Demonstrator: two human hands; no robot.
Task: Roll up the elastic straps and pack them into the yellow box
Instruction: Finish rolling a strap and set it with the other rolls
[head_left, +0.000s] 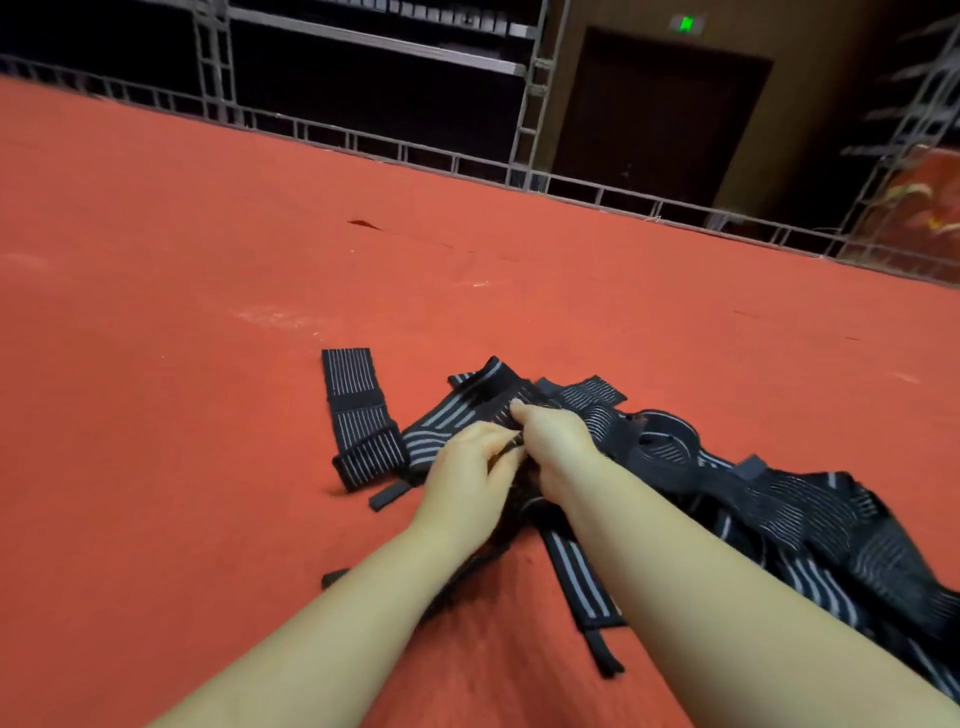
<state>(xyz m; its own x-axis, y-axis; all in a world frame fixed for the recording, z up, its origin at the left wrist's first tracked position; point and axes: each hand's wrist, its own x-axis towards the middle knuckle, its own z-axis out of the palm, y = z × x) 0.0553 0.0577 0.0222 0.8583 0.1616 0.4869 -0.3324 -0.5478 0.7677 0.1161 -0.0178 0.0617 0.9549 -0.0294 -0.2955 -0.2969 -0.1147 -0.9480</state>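
Observation:
A heap of black elastic straps with grey stripes (779, 514) lies on the red carpet (208, 312), spreading from the middle toward the lower right. One strap (358, 410) lies flat and apart at the left of the heap. Both hands meet over the heap's left end. My left hand (467, 478) has curled fingers that pinch a strap (457, 415) there. My right hand (556, 441) grips the same strap from the right, thumb pointing forward. The part between the hands is hidden. No yellow box is in view.
A metal truss frame (530, 104) and a low rail (415, 150) border the carpet at the back. Behind them stands a dark door (660, 114) under a green exit sign (687, 23). Broad carpet stretches left and ahead of the heap.

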